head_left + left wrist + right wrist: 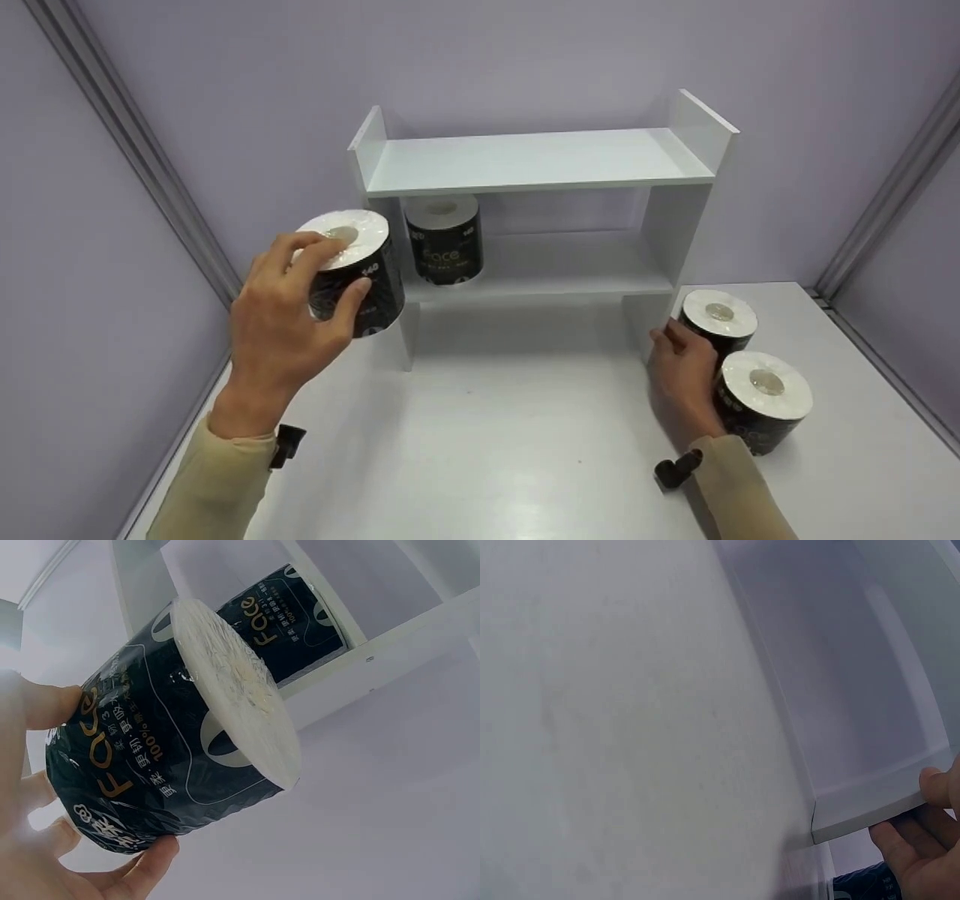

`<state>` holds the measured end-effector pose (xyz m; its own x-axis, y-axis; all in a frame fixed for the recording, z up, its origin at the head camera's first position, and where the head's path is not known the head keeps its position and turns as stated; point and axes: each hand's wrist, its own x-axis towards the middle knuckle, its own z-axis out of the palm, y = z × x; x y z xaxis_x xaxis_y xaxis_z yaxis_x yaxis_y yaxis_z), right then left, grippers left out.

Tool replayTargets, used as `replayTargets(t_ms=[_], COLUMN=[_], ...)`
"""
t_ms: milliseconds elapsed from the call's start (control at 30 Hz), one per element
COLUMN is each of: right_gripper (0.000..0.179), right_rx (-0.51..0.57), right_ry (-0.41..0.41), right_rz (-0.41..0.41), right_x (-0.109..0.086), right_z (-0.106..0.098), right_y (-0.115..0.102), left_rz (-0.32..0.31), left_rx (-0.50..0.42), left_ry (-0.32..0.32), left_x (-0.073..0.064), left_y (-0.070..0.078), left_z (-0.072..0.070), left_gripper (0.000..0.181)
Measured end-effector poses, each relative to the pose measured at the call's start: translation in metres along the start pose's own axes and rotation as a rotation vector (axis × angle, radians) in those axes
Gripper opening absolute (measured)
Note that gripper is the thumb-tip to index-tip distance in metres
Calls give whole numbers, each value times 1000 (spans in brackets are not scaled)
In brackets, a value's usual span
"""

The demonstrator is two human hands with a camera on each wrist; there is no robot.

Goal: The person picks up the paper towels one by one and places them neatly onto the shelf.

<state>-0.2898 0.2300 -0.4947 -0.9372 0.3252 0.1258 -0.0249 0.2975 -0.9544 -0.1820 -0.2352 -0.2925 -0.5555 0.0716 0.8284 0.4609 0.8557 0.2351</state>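
My left hand (pixel 281 322) grips a toilet paper roll (pixel 381 292) in black wrapping, raised just left of the white shelf unit (pixel 540 161). In the left wrist view, thumb and fingers wrap this tilted roll (pixel 142 735), its white end facing the shelf. Another wrapped roll (pixel 448 251) stands upright at the left end of the middle shelf. Low on the unit's right side, my right hand (pixel 686 379) pinches the front edge of the side panel (pixel 870 814), thumb on one face and fingers on the other.
Two more wrapped rolls stand on the white table (pixel 495 450) right of the unit: a rear one (pixel 739 322) and a nearer one (pixel 791 394), both close to my right hand. Pale partition walls (pixel 525 60) enclose the table at the back and sides.
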Motion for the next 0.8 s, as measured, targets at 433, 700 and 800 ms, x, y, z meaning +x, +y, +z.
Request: replayTargets(t_ms=[433, 700, 800], right_gripper=[39, 37, 37], right_rx=[-102, -125, -111], right_ry=[48, 52, 45], right_rz=[-81, -97, -88], right_x=[3, 6, 5], right_z=[0, 4, 5], right_y=[2, 2, 2], left_rz=[12, 17, 17], left_rx=[-4, -3, -4], left_ry=[15, 29, 35], left_x=[9, 13, 15], left_y=[1, 2, 2], left_z=[-3, -5, -6], left_gripper=[41, 40, 41])
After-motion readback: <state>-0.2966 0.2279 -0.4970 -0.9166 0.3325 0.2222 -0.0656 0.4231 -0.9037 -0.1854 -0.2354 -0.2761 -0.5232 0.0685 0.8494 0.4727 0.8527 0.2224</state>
